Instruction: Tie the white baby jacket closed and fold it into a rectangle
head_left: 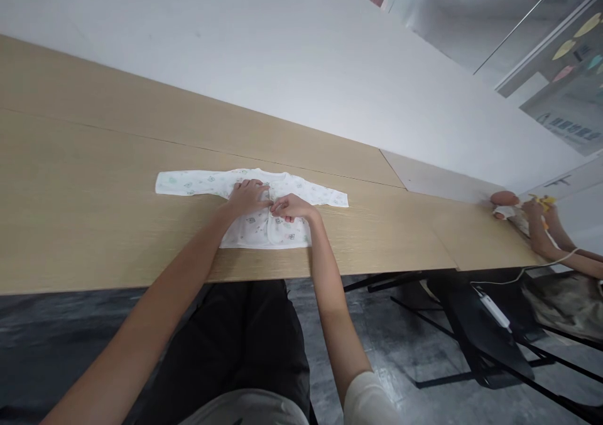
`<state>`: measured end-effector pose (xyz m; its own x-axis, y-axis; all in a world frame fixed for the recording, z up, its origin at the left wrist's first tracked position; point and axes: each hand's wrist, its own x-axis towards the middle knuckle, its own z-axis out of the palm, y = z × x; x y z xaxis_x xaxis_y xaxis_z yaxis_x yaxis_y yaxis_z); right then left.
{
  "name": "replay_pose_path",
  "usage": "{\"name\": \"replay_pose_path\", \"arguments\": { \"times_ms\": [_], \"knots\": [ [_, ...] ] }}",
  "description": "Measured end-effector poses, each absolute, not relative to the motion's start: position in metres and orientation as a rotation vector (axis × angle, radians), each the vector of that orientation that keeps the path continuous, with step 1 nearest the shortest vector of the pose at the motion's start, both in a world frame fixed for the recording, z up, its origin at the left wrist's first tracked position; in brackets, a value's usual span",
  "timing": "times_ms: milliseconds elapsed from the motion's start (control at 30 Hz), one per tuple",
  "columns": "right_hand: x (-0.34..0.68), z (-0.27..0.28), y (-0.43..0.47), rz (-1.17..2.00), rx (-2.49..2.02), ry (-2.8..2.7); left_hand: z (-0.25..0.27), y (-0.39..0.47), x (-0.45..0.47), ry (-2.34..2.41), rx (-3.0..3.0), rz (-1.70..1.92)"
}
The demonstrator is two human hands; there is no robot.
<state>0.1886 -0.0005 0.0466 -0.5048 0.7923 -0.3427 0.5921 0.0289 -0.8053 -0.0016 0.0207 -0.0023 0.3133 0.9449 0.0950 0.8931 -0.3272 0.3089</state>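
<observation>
A small white baby shirt (252,229) with a faint print lies flat on the wooden table, its two sleeves stretched out to the sides. My left hand (249,198) rests on the upper chest of the shirt, its thumb and fingertips closed at the front opening. From the other side, my right hand (291,207) pinches the edge of the same opening with bent fingers. Both sets of fingertips meet near the middle of the shirt. Whatever small fastener may lie between them is hidden.
The long wooden table (94,193) runs along a white wall (226,42). At the far right, another person's hands (534,215) hold something yellow beside a doll (505,200). A black folding chair (480,331) carries a white power strip (494,311) with a cable.
</observation>
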Motion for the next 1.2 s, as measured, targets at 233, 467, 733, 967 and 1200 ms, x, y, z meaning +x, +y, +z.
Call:
{"name": "replay_pose_path", "arguments": {
  "times_ms": [233, 467, 733, 967, 1200],
  "knots": [
    [0.188, 0.046, -0.001, 1.435, -1.460, -2.110, -0.001, 0.025, -0.002, 1.672, 2.347, 0.282],
    [0.186, 0.046, 0.002, 1.336, -1.346, -1.998, -0.003, 0.022, -0.001, 1.638, 2.342, 0.392],
    [0.180, 0.034, 0.028, 0.893, -1.333, -1.464, -0.008, 0.014, 0.014, 1.643, 2.478, 0.308],
    [0.156, 0.028, 0.058, 0.693, -1.641, -1.608, -0.007, 0.014, 0.012, 1.618, 2.462, 0.239],
    [0.158, 0.008, 0.059, 0.411, -1.822, -1.829, -0.011, 0.040, -0.007, 1.481, 2.203, 0.572]
  ]
}}
